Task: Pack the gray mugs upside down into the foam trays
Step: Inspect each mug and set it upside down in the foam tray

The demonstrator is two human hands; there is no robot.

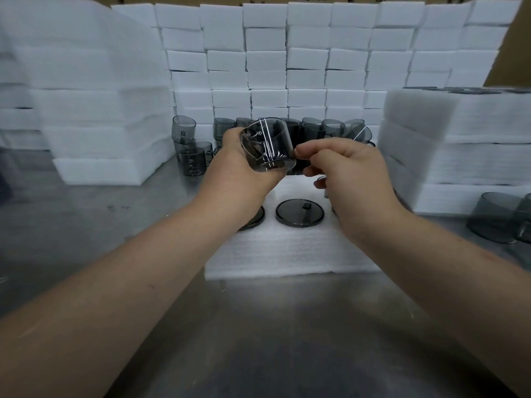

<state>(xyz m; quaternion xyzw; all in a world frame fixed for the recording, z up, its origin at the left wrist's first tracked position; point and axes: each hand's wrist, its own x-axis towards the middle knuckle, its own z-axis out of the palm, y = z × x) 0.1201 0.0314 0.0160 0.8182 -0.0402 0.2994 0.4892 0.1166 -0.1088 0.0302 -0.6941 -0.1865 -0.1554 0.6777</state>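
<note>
My left hand (240,168) grips a transparent gray mug (268,145), tilted above the far end of a white foam tray (287,251) on the metal table. My right hand (347,173) pinches the mug's rim at its right side with thumb and forefinger. One mug (299,212) sits upside down in the tray, its round base showing. A second mug base (254,218) is partly hidden under my left wrist. More gray mugs (330,129) stand clustered behind the tray.
Foam tray stacks rise at the left (94,110) and right (459,150), with a wall of white foam blocks (287,58) behind. Loose mugs stand at back left (191,156) and far right (497,216). The steel table (273,334) runs to the near edge.
</note>
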